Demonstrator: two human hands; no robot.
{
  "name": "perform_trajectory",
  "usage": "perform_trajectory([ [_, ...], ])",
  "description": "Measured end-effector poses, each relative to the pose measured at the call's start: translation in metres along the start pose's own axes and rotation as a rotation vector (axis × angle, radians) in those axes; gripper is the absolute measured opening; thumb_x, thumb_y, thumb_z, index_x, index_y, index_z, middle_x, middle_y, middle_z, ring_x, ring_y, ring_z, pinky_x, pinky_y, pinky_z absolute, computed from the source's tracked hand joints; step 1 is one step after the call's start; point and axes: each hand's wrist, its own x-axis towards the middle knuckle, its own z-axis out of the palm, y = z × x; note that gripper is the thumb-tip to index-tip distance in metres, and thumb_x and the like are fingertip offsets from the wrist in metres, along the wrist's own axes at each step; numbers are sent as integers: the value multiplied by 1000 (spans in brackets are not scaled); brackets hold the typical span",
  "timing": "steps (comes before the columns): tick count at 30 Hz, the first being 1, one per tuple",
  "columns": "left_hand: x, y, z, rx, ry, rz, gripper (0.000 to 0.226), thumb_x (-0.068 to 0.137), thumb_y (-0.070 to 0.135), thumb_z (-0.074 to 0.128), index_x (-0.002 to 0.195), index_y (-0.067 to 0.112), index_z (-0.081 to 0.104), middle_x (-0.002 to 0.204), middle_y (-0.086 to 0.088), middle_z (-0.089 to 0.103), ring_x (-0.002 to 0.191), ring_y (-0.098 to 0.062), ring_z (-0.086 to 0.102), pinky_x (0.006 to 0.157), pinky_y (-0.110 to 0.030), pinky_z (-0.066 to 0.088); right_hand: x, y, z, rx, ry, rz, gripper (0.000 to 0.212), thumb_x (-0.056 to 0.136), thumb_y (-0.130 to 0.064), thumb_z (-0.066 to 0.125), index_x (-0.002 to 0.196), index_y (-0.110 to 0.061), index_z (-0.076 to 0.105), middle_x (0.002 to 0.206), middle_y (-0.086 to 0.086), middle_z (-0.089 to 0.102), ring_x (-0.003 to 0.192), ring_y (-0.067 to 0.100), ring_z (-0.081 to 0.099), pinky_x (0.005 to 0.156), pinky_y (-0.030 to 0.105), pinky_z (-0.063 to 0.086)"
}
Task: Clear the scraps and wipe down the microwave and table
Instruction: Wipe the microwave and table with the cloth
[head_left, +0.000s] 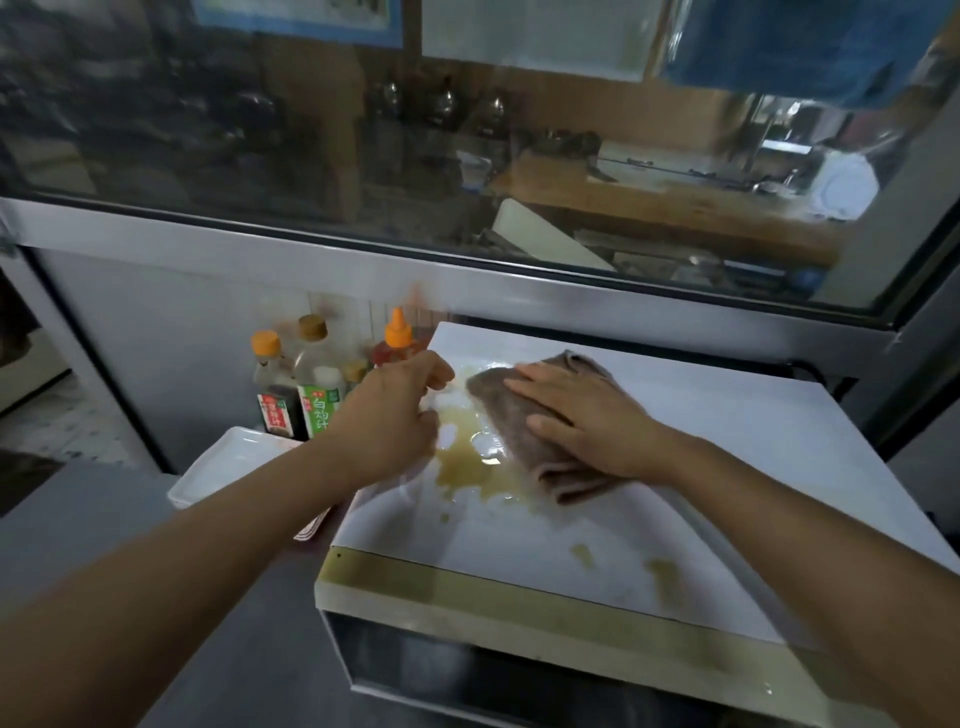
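My flat right hand (582, 415) presses the folded brown cloth (524, 436) on the white microwave top (727, 441); my left hand (395, 410), loosely curled and holding nothing, hovers at nine o'clock, where wiping could drag the yellowish sauce spill (467, 462) over the edge.

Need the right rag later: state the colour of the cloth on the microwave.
Grey-brown folded cloth, seen clearest in the head view.

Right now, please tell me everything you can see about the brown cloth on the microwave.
The brown cloth looks like soft towelling, folded into a thick, rumpled pad. It lies flat on the white top of the microwave, at the right edge of a yellowish spill. The right hand presses on it with straight fingers, covering its middle. The left hand is beside it, not touching it.
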Motion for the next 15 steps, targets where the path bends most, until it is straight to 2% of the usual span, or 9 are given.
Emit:
perform_trajectory([
  [3, -8, -10, -4, 5, 53, -34, 35, 82, 1, 57, 116, 13, 55, 106, 1, 62, 86, -10, 53, 75, -19, 38, 29, 21, -4, -106, -6, 200, 49, 99, -43, 27, 147, -32, 27, 156, -8, 23, 142, 10, 22, 118, 42, 6],
  [5, -13, -13, -5, -9, 42, -47, 36, 82, 1, 57, 115, 14, 55, 102, 4, 61, 86, -11, 55, 76, -21, 42, 58, 8, 0, -79, -2, 250, 48, 100, -40, 26, 147, -30, 27, 157, -5, 21, 144, 13, 19, 118, 45, 3],
  [7, -17, -13, -5, -12, 41, -50, 38, 80, 0, 58, 115, 14, 55, 101, 4, 60, 87, -12, 55, 79, -25, 46, 80, -17, 3, -57, 8, 187, 48, 99, -38, 26, 147, -31, 26, 157, -5, 22, 144, 14, 19, 117, 46, 1],
  [11, -23, -10, -10, -21, 45, -50, 34, 77, -4, 57, 106, 13, 55, 98, -3, 63, 89, -21, 59, 82, -36, 50, 64, -59, 5, -44, 54, -97, 49, 97, -41, 27, 146, -34, 28, 154, -8, 28, 142, 13, 21, 117, 44, 5],
  [13, -27, -9, -13, -47, 55, -32, 30, 78, -5, 57, 101, 13, 55, 96, -2, 63, 90, -20, 59, 81, -33, 49, 37, -62, 6, -32, 28, -180, 55, 93, -49, 21, 146, -35, 26, 154, -10, 27, 143, 10, 18, 118, 42, 6],
  [15, -32, -8, -15, -55, 63, -33, 29, 80, -2, 60, 102, 16, 55, 95, 2, 61, 89, -15, 58, 77, -25, 46, 16, -50, 5, -20, 2, -188, 60, 91, -54, 18, 147, -35, 25, 155, -10, 25, 144, 9, 17, 118, 40, 6],
])
